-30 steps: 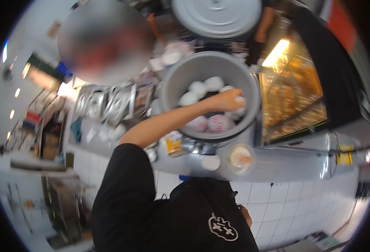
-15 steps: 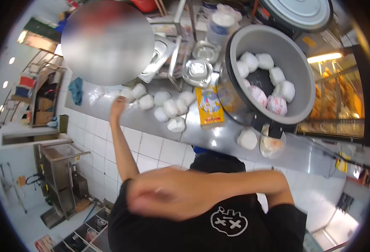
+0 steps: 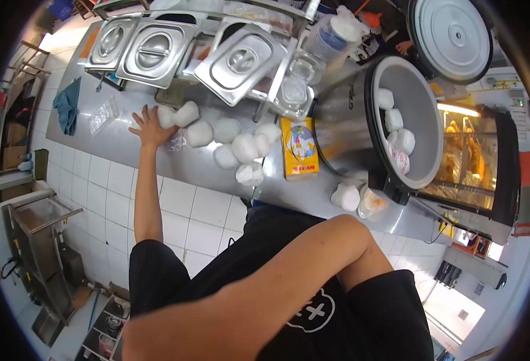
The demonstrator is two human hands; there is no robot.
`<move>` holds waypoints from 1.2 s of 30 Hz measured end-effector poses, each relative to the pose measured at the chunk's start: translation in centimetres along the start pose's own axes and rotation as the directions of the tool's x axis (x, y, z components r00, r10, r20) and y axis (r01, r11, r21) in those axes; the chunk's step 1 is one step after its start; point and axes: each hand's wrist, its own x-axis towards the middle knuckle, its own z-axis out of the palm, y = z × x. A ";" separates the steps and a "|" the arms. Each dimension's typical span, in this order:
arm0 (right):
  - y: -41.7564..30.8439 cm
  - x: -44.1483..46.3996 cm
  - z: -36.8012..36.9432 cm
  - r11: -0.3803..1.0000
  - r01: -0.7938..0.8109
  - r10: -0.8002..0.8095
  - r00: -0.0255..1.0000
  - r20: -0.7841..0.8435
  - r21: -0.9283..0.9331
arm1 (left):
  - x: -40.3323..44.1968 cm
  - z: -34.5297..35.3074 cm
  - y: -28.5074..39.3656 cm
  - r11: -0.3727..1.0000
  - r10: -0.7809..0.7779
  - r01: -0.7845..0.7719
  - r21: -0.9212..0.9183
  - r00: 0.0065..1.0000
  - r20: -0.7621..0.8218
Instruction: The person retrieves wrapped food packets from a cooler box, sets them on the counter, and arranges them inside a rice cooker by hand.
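Note:
My left hand point(image 3: 149, 127) lies on the metal counter with its fingers spread, its thumb side against or very near a white round wrapped bundle point(image 3: 167, 117). Beside the wrist is a crumpled piece of clear plastic point(image 3: 178, 141). Several more white bundles point(image 3: 200, 134) sit in a loose group to the right of that hand. Across my body, my right arm reaches down to the lower left; my right hand point(image 3: 178, 331) is blurred at the bottom edge, its fingers hidden.
A yellow box point(image 3: 300, 147) stands beside a large grey pot point(image 3: 370, 114) with several bundles inside. Lidded steel pans point(image 3: 155, 55) line the back. A teal cloth point(image 3: 67, 106) and a clear packet point(image 3: 102, 117) lie at left; two wrapped pieces point(image 3: 345, 197) sit before the pot.
The view has shifted, bringing the steel pans into sight. My left hand's fingers now show spread beside the bundles. My right hand has gone from mid-chest down to the bottom edge.

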 end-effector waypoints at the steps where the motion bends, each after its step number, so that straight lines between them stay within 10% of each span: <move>1: 1.6 -0.8 -0.1 0.995 -0.099 0.097 0.992 -0.084 -0.020 | 0.5 0.0 0.0 1.000 0.024 -0.024 -0.012 1.000 -0.004; 3: 5.0 -2.6 -1.4 0.958 -0.288 0.274 0.899 -0.341 0.009 | 1.2 0.4 -0.8 0.998 0.054 -0.054 -0.020 0.998 -0.016; 5: 13.3 -9.3 -5.9 0.676 -0.611 0.579 0.786 -0.216 -0.412 | 1.0 -0.3 -1.1 0.991 0.116 -0.120 -0.067 0.992 -0.054; 6: 17.6 -14.1 -7.5 0.454 -0.651 0.610 0.725 -0.321 -0.608 | 0.8 -0.7 -1.1 0.993 0.108 -0.109 -0.054 0.994 -0.034; 7: 21.7 -18.0 -9.5 -0.054 -0.634 0.839 0.390 -0.379 -0.771 | 0.9 -1.2 -1.2 0.994 0.100 -0.101 -0.040 0.995 -0.021; 8: 23.2 -22.5 -10.9 -0.157 -0.442 0.734 0.546 -0.404 -0.883 | 1.1 -2.0 -1.2 0.997 0.062 -0.061 -0.039 0.997 0.035; 14: 26.5 -27.8 -14.1 -0.287 -0.388 0.821 0.371 -0.433 -0.876 | 1.4 -2.6 -1.6 0.926 -0.234 0.279 -0.255 0.953 0.195; 20: 27.3 -26.2 -15.5 -0.156 -0.577 0.881 0.287 -0.377 -0.802 | 0.8 -1.0 1.4 0.940 -0.284 0.260 -0.220 0.956 -0.081; 25: 21.5 -24.7 -12.6 0.074 -0.736 0.729 0.501 -0.467 -0.673 | -1.6 -5.2 3.9 0.945 0.010 -0.022 -0.327 0.999 -0.039; 29: 9.2 -22.9 -9.2 0.340 -0.933 0.802 0.354 -0.481 -0.120 | -1.8 0.0 4.6 0.863 0.384 -0.430 -0.266 0.900 -0.208; 31: 0.7 -20.4 -10.0 0.179 -0.983 0.951 0.166 -0.261 0.026 | -2.1 1.5 5.3 0.861 0.262 -0.328 -0.388 0.941 -0.216; 36: -16.2 -18.6 -12.3 0.359 -0.901 0.764 0.433 -0.478 -0.242 | -2.8 -0.5 9.1 0.971 0.115 -0.138 -0.196 0.986 -0.124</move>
